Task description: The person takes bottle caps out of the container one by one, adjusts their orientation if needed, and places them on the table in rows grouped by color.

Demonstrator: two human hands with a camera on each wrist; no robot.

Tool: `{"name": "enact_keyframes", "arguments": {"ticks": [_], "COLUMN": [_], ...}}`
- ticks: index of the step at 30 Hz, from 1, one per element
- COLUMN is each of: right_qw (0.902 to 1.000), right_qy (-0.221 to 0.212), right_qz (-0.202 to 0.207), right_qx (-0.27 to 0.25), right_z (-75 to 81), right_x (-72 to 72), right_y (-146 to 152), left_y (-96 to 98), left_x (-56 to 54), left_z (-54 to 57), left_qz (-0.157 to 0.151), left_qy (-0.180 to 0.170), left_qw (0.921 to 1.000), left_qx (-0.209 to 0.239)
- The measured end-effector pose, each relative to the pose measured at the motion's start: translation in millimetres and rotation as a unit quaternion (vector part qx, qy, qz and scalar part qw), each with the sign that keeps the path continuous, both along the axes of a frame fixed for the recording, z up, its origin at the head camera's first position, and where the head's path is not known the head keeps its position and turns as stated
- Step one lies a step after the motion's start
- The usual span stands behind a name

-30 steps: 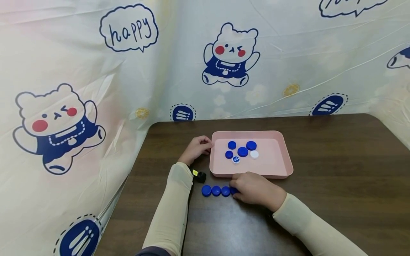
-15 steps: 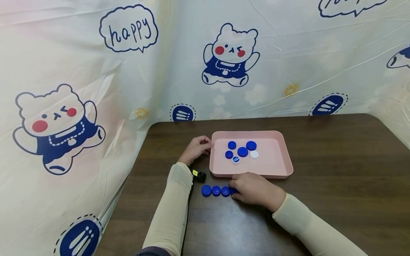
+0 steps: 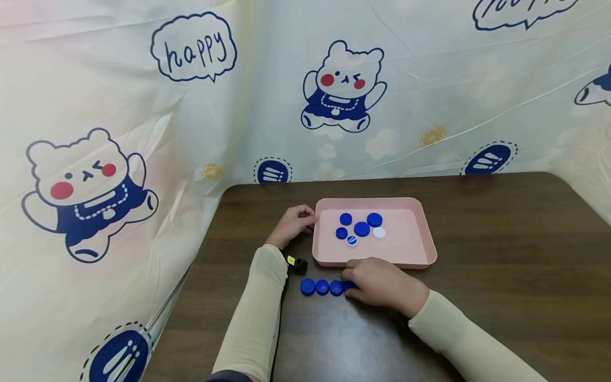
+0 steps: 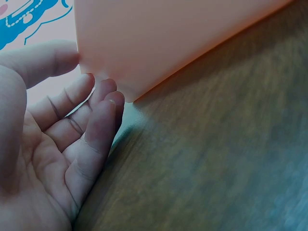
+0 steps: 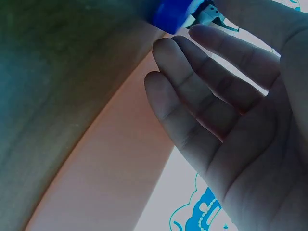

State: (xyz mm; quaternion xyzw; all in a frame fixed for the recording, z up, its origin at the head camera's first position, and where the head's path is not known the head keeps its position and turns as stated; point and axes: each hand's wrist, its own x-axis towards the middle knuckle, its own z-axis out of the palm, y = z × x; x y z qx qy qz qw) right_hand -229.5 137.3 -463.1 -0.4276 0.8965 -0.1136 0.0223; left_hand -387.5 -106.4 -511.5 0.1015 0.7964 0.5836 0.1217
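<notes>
My right hand [image 3: 382, 281] holds a blue bottle cap [image 3: 350, 285] between thumb and index finger, at the right end of a short row of blue bottle caps [image 3: 322, 287] on the table. Most of that cap is hidden by the fingers. A blue cap [image 5: 168, 14] shows past the fingertips in the right wrist view, where the other fingers lie fairly straight. At the pink tray [image 3: 410, 254], my left hand [image 3: 292, 225] touches the left rim with loosely bent fingers. Several blue caps [image 3: 361, 229], a white cap [image 3: 379, 233] and a white cap with a blue mark [image 3: 351, 241] lie inside it.
A dark brown wooden table [image 3: 506, 265] carries everything. Behind it hangs a pale cloth [image 3: 420, 69] printed with cartoon bears. The black wrist camera [image 3: 299, 266] with a yellow label sits at the left wrist, just left of the tray.
Both hands keep their places, the right one on the cap at the row's end and the left at the tray. Only the head view has tilted slightly, so the scene sits lower.
</notes>
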Motion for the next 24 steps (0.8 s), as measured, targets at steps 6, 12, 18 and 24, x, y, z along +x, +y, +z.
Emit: {"name": "enact_keyframes", "arguments": {"ticks": [6, 12, 18, 24], "right_qw": [0.9997, 0.9996, 0.9997, 0.9996], "right_qy": [0.016, 0.017, 0.01, 0.013], "right_qz": [0.009, 0.005, -0.003, -0.005], "right_qx": [-0.018, -0.024, -0.021, -0.024], "right_z": [7.0, 13.0, 16.0, 15.2], "right_x": [2.1, 1.3, -1.2, -1.6], "right_y": [1, 2, 4, 5], "left_y": [0.0, -0.5, -0.5, 1.3], "left_x": [0.9, 1.3, 0.1, 0.5], "left_z": [-0.8, -1.0, -2.0, -2.4], "left_qz": [0.0, 0.003, 0.003, 0.003], "left_qy": [0.004, 0.001, 0.003, 0.008], "left_qw": [1.0, 1.0, 1.0, 1.0], "left_qx": [0.003, -0.004, -0.004, 0.0]}}
